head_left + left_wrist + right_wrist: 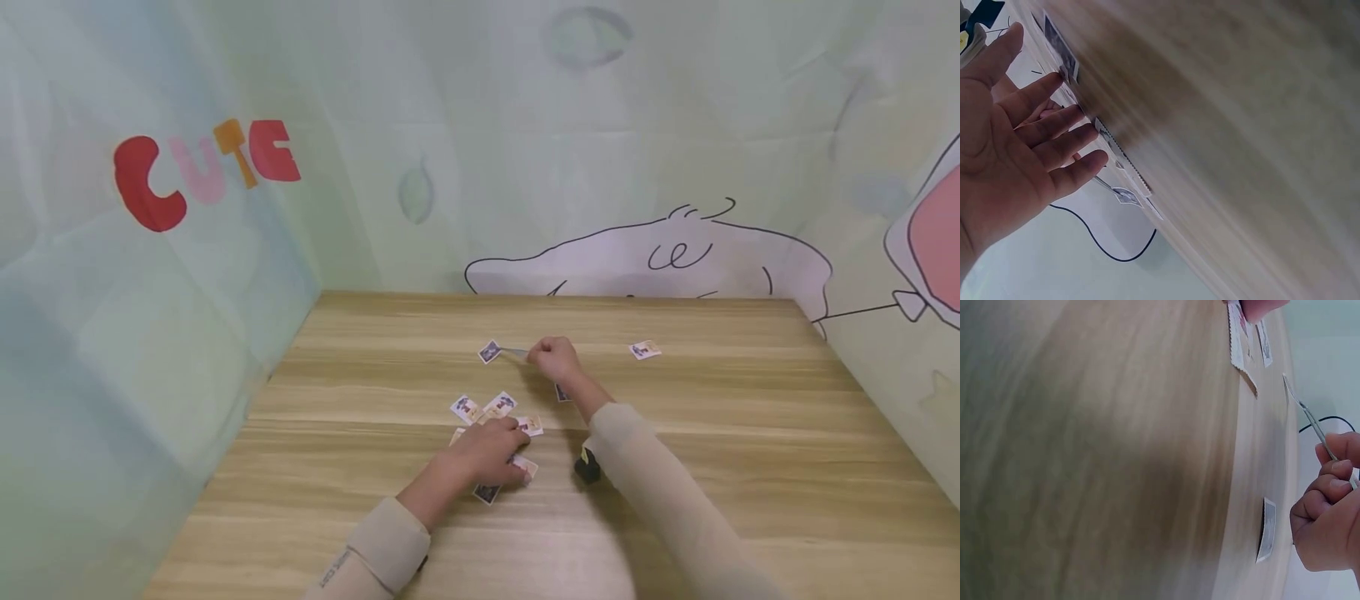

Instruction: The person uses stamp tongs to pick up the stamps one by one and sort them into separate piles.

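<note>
Your sleeves [390, 542], btm; L hand [486, 452] relaxed over stamps [501, 406]; R hand [557, 360] pinches tweezers [514, 350] by ctr stamp [489, 352]: prob. pickup, needs gentle squeeze.

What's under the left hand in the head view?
Stamps: pale stamps jut past the fingers of the left hand, and one dark stamp pokes out on the near side. Their covered parts, and anything wholly beneath the hand, can't be seen.
</note>
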Demonstrator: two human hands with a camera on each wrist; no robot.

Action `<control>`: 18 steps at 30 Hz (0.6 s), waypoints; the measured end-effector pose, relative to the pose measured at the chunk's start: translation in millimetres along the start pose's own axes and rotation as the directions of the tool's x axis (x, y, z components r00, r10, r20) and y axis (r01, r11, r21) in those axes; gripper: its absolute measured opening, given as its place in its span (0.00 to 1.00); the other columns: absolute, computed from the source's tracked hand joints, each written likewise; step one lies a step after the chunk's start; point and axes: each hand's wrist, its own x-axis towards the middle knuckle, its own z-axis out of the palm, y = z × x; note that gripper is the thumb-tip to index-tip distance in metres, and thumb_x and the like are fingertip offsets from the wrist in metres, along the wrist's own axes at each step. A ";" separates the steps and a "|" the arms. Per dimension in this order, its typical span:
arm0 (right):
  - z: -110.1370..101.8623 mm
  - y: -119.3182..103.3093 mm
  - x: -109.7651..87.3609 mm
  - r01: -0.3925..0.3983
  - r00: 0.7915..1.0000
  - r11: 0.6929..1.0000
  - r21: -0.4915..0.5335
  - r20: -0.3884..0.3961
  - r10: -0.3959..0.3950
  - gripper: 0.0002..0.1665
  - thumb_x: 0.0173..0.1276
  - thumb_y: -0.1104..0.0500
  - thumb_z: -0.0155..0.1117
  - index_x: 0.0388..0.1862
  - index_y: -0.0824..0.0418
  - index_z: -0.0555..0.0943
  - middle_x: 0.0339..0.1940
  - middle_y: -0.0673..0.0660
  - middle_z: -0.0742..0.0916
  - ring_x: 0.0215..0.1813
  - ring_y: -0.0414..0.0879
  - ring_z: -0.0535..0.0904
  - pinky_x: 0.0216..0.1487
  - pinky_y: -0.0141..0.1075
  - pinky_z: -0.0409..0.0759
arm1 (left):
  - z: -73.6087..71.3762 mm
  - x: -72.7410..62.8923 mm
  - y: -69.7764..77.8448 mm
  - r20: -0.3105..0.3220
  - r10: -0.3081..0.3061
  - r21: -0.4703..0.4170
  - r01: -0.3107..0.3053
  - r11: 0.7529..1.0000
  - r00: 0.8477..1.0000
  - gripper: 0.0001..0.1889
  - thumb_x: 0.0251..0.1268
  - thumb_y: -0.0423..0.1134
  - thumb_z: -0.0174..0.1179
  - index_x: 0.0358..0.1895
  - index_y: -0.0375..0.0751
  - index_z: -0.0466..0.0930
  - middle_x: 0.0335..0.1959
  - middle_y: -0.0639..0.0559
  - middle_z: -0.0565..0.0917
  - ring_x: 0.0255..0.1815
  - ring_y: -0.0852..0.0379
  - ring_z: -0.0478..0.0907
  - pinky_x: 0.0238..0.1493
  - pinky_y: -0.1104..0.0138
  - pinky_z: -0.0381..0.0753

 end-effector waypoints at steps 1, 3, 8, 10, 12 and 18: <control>0.3 -0.4 -0.5 0.003 1.000 1.000 -0.005 -0.007 -0.003 0.07 0.58 0.62 0.61 0.33 0.66 0.80 0.35 0.58 0.81 0.37 0.49 0.73 0.36 0.37 0.72 | 0.2 0.0 0.0 -0.001 0.001 0.000 -0.001 1.000 1.000 0.25 0.52 0.55 0.64 0.52 0.45 0.79 0.46 0.51 0.76 0.45 0.54 0.74 0.42 0.62 0.77; 1.1 -0.8 -1.2 0.004 1.000 1.000 -0.010 -0.017 -0.004 0.07 0.58 0.62 0.62 0.32 0.66 0.80 0.33 0.58 0.81 0.35 0.48 0.72 0.34 0.35 0.72 | 0.6 0.1 0.1 -0.002 0.003 0.001 -0.003 1.000 1.000 0.25 0.52 0.55 0.64 0.52 0.45 0.79 0.46 0.51 0.76 0.44 0.54 0.74 0.42 0.62 0.77; 3.5 0.2 -1.4 -0.020 0.999 1.000 -0.004 -0.029 0.020 0.06 0.58 0.62 0.62 0.32 0.65 0.81 0.32 0.56 0.81 0.34 0.47 0.72 0.32 0.35 0.72 | 1.4 0.0 -0.6 -0.005 0.003 0.008 -0.003 1.000 1.000 0.25 0.52 0.55 0.64 0.52 0.45 0.79 0.45 0.51 0.76 0.42 0.54 0.74 0.40 0.62 0.77; 4.0 1.1 -1.3 -0.027 0.999 1.000 -0.002 -0.030 0.027 0.07 0.58 0.62 0.62 0.32 0.65 0.81 0.32 0.57 0.81 0.34 0.48 0.72 0.34 0.36 0.73 | 1.5 -0.2 -0.8 -0.005 0.003 0.007 -0.003 1.000 1.000 0.25 0.52 0.55 0.64 0.52 0.45 0.79 0.45 0.51 0.76 0.42 0.54 0.74 0.40 0.62 0.77; 4.1 1.8 -1.6 -0.030 0.999 1.000 -0.003 -0.031 0.030 0.07 0.58 0.61 0.63 0.33 0.65 0.81 0.34 0.57 0.81 0.36 0.48 0.73 0.36 0.37 0.73 | 1.9 -0.3 -1.0 -0.004 0.003 0.009 -0.003 1.000 1.000 0.25 0.52 0.55 0.64 0.52 0.45 0.79 0.45 0.51 0.76 0.42 0.54 0.74 0.41 0.62 0.77; -2.3 1.7 -10.1 -0.021 0.999 0.999 -0.025 -0.030 0.020 0.09 0.58 0.60 0.64 0.34 0.66 0.81 0.34 0.58 0.82 0.36 0.49 0.74 0.35 0.37 0.74 | 1.6 -0.5 0.9 -0.008 0.001 0.001 -0.001 1.000 1.000 0.26 0.52 0.54 0.64 0.52 0.44 0.79 0.48 0.50 0.76 0.45 0.54 0.74 0.43 0.62 0.77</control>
